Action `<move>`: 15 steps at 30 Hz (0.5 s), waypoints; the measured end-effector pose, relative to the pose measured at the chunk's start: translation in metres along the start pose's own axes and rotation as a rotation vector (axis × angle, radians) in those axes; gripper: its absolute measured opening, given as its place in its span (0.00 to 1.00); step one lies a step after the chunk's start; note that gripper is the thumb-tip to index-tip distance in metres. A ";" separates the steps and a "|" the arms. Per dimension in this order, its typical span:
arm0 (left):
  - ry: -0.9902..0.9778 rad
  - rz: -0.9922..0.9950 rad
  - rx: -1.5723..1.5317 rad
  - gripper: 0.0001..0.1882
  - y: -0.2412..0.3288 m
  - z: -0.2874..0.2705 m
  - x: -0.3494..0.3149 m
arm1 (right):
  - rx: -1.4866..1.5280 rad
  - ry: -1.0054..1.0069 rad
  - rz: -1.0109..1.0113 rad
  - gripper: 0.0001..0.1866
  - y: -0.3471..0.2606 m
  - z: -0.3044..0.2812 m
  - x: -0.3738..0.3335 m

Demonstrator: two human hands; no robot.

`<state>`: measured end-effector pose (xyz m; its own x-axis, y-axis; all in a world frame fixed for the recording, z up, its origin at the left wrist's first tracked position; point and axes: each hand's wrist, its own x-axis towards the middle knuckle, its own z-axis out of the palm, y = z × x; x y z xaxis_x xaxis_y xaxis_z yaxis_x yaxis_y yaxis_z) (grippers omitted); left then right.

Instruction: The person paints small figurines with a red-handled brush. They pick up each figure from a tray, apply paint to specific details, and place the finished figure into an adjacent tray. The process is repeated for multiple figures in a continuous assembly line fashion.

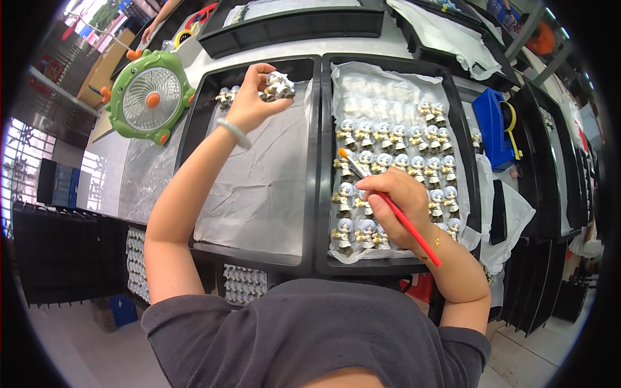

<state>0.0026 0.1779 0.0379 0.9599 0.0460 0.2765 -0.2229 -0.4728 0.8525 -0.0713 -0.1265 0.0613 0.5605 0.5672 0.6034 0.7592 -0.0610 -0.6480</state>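
Note:
My left hand reaches over the far end of the left black tray, its fingers around a small white-haired figurine. Just left of it, a few similar figurines stand on the tray's paper lining. In my right hand is a paintbrush with a red handle; its orange bristles point up and left. The hand is above the right black tray, where rows of figurines with pale hair stand on crumpled white lining. My right hand hides some of them.
A green animal-shaped fan stands left of the trays. Another black tray lies beyond them. On the right are a blue tape dispenser and more stacked trays. Another person's hand shows at the far left.

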 end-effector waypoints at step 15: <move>0.057 0.099 0.794 0.33 -0.123 0.066 0.063 | 0.054 0.068 -0.016 0.07 -0.003 -0.007 -0.007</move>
<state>0.1016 0.1812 -0.0787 0.9271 0.0058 0.3748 -0.0987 -0.9608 0.2590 -0.0757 -0.1358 0.0624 0.5707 0.5108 0.6430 0.7505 -0.0066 -0.6608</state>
